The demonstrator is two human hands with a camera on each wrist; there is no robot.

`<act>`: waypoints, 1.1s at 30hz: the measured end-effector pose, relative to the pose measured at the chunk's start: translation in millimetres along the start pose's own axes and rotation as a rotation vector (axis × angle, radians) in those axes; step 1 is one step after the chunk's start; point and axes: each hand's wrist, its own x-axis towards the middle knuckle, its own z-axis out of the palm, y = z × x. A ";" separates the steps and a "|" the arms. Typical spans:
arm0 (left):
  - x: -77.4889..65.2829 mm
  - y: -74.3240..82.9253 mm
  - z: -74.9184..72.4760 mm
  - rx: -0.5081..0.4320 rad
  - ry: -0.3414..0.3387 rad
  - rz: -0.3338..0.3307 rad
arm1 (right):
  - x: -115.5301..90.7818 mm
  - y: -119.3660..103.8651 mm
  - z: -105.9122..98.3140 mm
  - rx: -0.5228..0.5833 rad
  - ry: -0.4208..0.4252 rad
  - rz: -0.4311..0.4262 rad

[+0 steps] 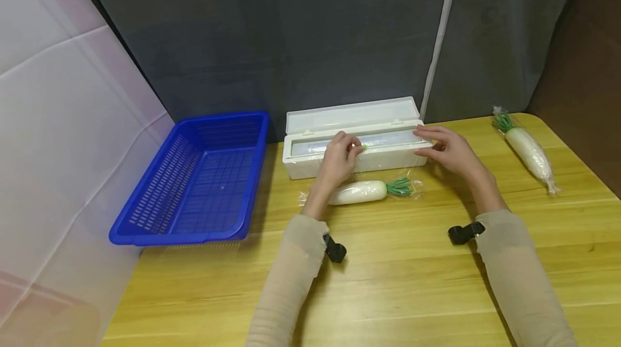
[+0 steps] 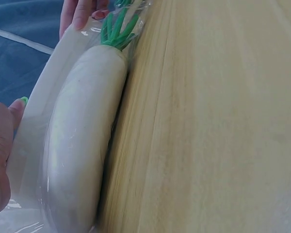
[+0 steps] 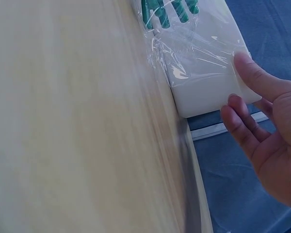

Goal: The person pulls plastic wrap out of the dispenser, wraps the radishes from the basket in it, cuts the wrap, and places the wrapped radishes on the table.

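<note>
A white cling film dispenser (image 1: 310, 166) stands at the back of the table with its lid (image 1: 354, 112) raised. Clear film hangs down over its front. My left hand (image 1: 338, 157) is at the front rim, pinching a small green slide cutter (image 2: 24, 100) at the fingertips. At the dispenser's right end, my right hand (image 1: 451, 153) holds the corner, thumb (image 3: 254, 75) on the front edge and fingers around the end. A white radish with green stems (image 1: 361, 192), covered in clear film, lies just in front of the box; the left wrist hides part of it.
A blue plastic basket (image 1: 247, 196) sits at the left, by the white side wall. Another radish wrapped in film (image 1: 529, 150) lies at the far right of the wooden table (image 1: 402, 287). A dark grey curtain (image 1: 291, 40) hangs behind the dispenser.
</note>
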 end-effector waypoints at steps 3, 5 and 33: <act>-0.2 0.0 -0.7 0.007 0.012 0.015 | -0.6 -0.8 -0.2 0.008 -0.004 0.001; -0.7 0.2 -1.2 0.011 0.014 0.015 | -0.9 -0.8 -0.2 0.012 -0.004 0.002; -7.3 -7.8 -14.2 0.140 0.037 -0.008 | 0.1 -1.0 0.2 0.004 0.012 -0.006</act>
